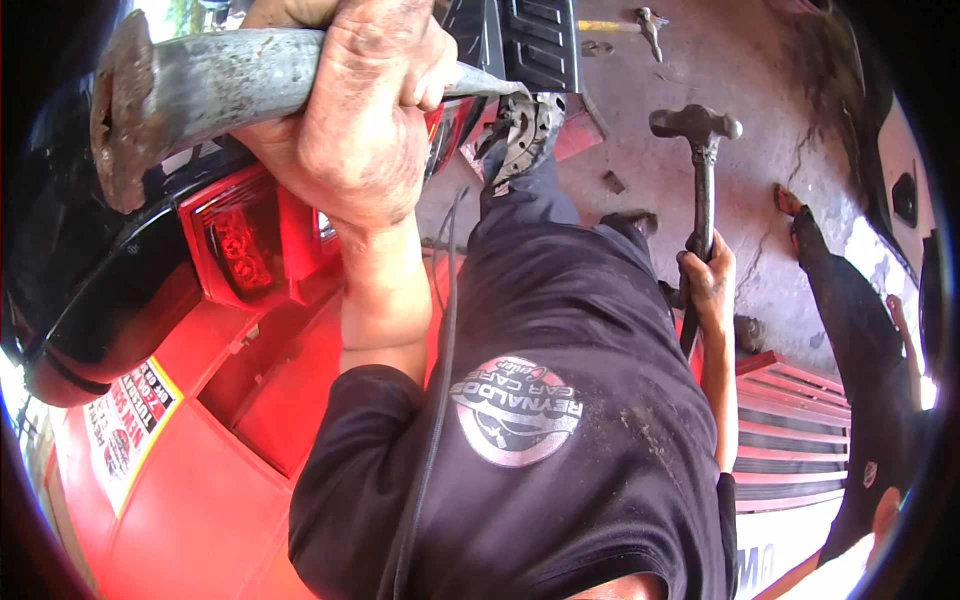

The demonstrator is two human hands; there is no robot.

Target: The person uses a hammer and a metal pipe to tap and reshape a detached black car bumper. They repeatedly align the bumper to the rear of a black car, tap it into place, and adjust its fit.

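My left hand is raised at upper left, its fingers wrapped round a thick grey steel bar. The bar's near end is rusty and flared. Beyond my fist it narrows toward a black ribbed plastic piece; whether its tip touches anything I cannot tell. Lower, at the right, my right hand grips a ball-peen hammer by its dark handle, head pointing up and away. The hammer head is well apart from the bar.
A red tail light and black car bodywork stand close left, above red panels. A thin black cable hangs before my shirt. Another hammer lies on the concrete floor. Another person is at far right, near red slats.
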